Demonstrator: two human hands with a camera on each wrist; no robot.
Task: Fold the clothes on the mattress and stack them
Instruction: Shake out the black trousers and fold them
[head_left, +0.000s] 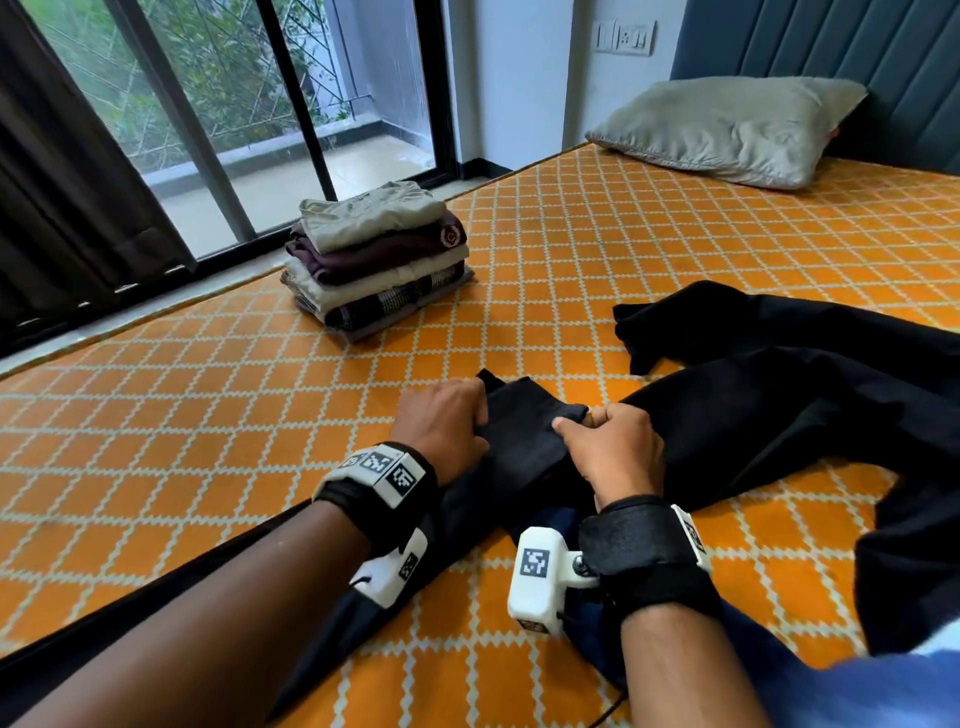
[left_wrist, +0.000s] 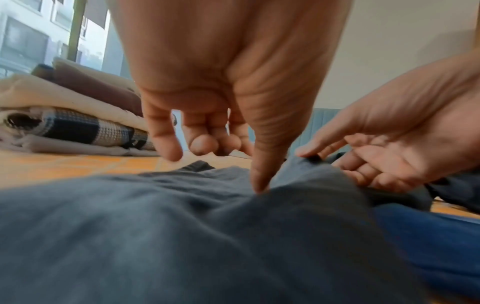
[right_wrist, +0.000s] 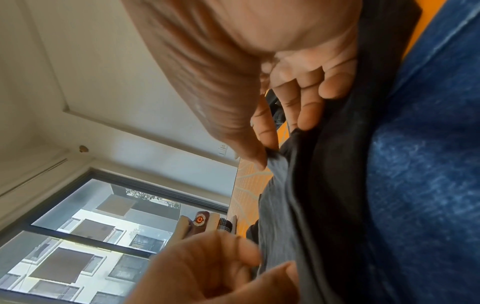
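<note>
Dark garment (head_left: 753, 395): sprawled over the right half of the head view on the orange mattress (head_left: 208, 441), one narrow end pulled to the centre, where both hands work it.

Left hand (head_left: 441, 421): sits on the left edge of that narrow end. In the left wrist view the thumb presses down into the cloth while the other fingers hang curled just above it, holding nothing that I can make out.

Right hand (head_left: 613, 447): thumb and forefinger are pinched together on the corner of the hem (the right wrist view shows it best), the other fingers resting against the fabric.

Stack (head_left: 376, 260): folded clothes sit upper left of centre, well apart from the hands, near the window (head_left: 218, 104).

Handling: looks soft, thin and floppy, probably light, so it won't hold a crease by itself and will likely sag if lifted by one point.

Where to grab: I'd take it at hems and corners with both hands spread, then smooth each fold flat.

Pillow (head_left: 727, 130): upper right, out of the way.
</note>
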